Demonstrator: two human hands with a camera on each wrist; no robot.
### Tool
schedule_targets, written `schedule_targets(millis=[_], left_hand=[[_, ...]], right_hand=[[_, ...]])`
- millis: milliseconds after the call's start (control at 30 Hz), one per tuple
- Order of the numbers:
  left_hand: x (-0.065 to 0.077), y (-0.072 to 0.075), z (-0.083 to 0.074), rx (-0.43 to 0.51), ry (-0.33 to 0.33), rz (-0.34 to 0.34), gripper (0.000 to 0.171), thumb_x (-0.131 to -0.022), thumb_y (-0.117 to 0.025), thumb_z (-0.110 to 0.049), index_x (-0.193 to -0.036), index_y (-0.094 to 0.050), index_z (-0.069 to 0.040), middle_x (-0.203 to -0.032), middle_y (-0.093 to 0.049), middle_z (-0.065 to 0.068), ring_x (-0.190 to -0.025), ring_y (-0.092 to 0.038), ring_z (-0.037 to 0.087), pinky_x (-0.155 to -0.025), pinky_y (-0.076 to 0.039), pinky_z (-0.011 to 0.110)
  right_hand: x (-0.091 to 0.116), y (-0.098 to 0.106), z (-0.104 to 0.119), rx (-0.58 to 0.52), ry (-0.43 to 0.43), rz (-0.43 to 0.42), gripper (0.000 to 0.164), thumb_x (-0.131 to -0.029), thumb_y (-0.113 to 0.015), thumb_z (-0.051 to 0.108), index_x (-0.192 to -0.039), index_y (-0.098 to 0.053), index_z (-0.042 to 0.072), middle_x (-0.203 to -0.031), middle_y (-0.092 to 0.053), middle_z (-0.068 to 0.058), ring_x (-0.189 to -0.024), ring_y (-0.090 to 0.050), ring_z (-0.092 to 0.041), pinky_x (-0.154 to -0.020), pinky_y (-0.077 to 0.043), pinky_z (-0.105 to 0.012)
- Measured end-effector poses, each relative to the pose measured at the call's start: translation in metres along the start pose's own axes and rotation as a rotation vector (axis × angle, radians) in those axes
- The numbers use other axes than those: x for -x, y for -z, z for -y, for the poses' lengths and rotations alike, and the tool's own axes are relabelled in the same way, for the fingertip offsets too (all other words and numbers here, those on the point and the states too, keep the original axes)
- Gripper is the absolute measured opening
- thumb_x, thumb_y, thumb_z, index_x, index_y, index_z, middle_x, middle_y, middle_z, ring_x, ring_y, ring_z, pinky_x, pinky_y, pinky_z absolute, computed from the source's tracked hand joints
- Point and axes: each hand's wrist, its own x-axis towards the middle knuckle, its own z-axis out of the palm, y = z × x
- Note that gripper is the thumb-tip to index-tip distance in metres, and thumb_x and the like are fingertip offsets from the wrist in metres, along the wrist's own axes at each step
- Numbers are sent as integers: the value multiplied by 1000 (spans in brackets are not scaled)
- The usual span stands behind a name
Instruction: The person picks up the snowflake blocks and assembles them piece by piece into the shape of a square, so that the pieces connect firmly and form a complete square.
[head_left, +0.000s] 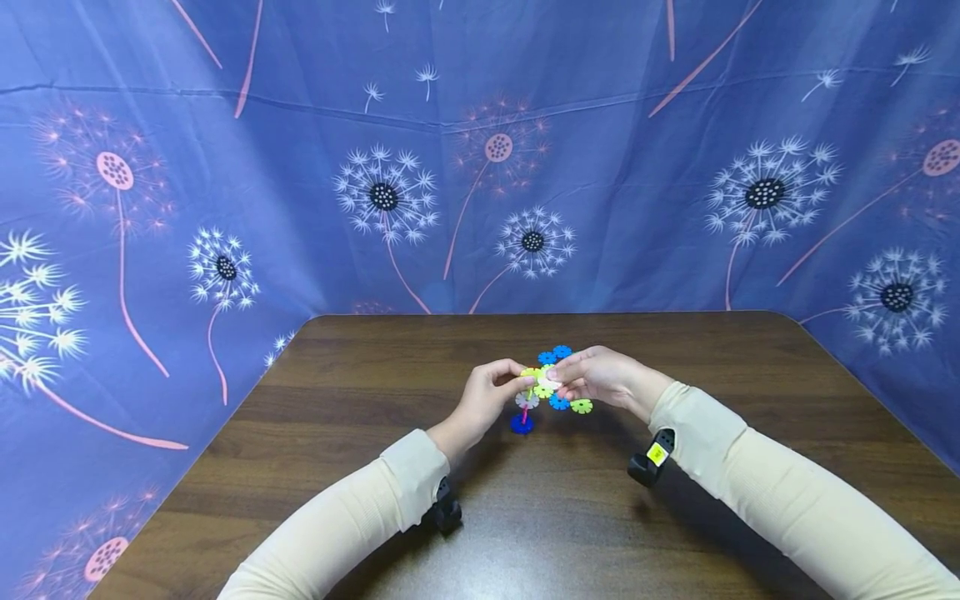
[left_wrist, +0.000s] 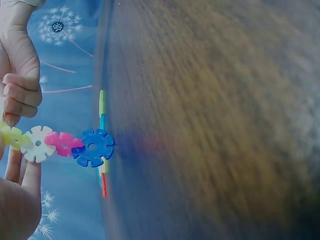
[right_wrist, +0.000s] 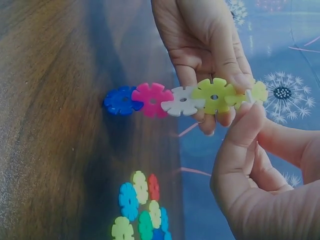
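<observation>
My left hand (head_left: 480, 398) holds a chain of slotted, flower-shaped plastic discs by its yellow-green discs (right_wrist: 215, 96). The chain stands upright over the table, with a blue disc (right_wrist: 122, 100) lowest, then a pink disc (right_wrist: 152, 100) and a white disc (right_wrist: 181, 101). At its top end, my right hand (head_left: 611, 377) pinches another white disc (head_left: 551, 380) between thumb and fingers, right against the upper yellow-green disc (right_wrist: 260, 91). Fingertips hide most of that white disc in the right wrist view.
Several more flower discs lie on the brown wooden table (head_left: 360, 383) behind and beside the chain, including blue (head_left: 562, 352), yellow-green (head_left: 582, 406), green (right_wrist: 145, 225) and red (right_wrist: 154, 186) ones. A blue dandelion-print cloth (head_left: 450, 192) hangs behind the table.
</observation>
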Motion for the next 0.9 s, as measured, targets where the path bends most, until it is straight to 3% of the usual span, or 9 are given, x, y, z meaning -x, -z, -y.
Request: schedule_targets(millis=[133, 200, 300, 500, 700, 900], left_hand=[[1, -1, 0, 17, 7, -10, 15, -89, -68, -4, -92, -66, 11, -90, -69, 16, -76, -56, 18, -82, -52, 52], [1, -1, 0, 19, 9, -14, 15, -89, -68, -4, -92, -66, 11, -90, -69, 17, -78, -58, 26, -84, -51, 55], [-2, 0, 5, 0, 7, -17, 15, -89, -68, -4, -92, -66, 11, -86, -69, 11, -79, -58, 28, -82, -52, 51], [-11, -1, 27, -2, 4, -21, 16, -89, -68, -5, -93, -66, 11, -84, -68, 7, -73, -57, 10, -79, -54, 48], [-13, 0, 32, -1, 12, -38, 19, -89, -70, -10, -97, -68, 7, -87, -70, 6, -73, -59, 7, -77, -56, 39], [-12, 1, 27, -18, 36, 12, 26, -88, -72, -16, -111, -69, -5, -106, -71, 10, -85, -67, 13, -80, -56, 32]], right_hand=[[-1, -1, 0, -7, -10, 0, 23, -96, -55, 3, -114, -55, -13, -72, -65, -2, -60, -62, -7, -62, -53, -18], [-2, -1, 0, -14, -13, 4, 24, -96, -55, 3, -114, -56, -13, -72, -65, -2, -61, -62, -7, -62, -52, -18], [-2, 0, 1, -26, -20, 19, 17, -97, -54, 3, -107, -61, -8, -73, -65, -2, -62, -62, -7, -62, -52, -18], [-2, 2, 1, -40, -30, 51, 18, -97, -55, 5, -86, -69, 7, -74, -65, -2, -64, -63, -8, -65, -54, -19], [-1, 6, -2, -60, -19, 62, 20, -98, -53, 5, -85, -68, 8, -75, -65, -1, -70, -64, -10, -70, -54, -21], [0, 7, 0, -74, -19, 36, 16, -97, -56, 7, -87, -68, 7, -78, -66, -3, -72, -64, -11, -72, -55, -22]])
